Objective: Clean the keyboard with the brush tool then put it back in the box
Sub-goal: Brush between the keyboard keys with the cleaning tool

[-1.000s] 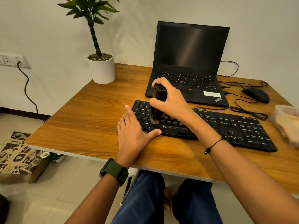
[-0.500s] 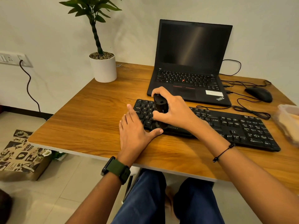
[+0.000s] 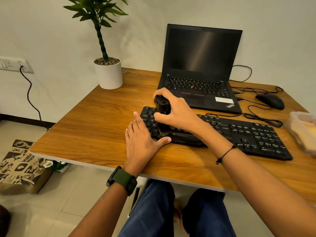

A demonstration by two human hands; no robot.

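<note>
We are at the left end of the keyboard (image 3: 222, 132), which lies flat on the desk (image 3: 95, 127) in front of the laptop (image 3: 200, 74). Our right hand (image 3: 177, 113) wraps its fingers and thumb round the brush (image 3: 162, 113), a short, stout black tool held upright, bristles down on the lower-left keys. Our left hand (image 3: 142, 142) lies flat on the desk, fingers straight and close together, thumb spread along the keyboard's front edge, steadying it.

Handling, as we judge it: the brush body looks rigid, smooth and light; the mid-body grip we have suits it. Its glossy sides may slip, so we keep the wrap firm. The bristles look soft, so light pressure should do. The keyboard seems light enough to slide, hence the bracing hand. The box (image 3: 304, 132) sits at the desk's right edge, well apart from the brush.
</note>
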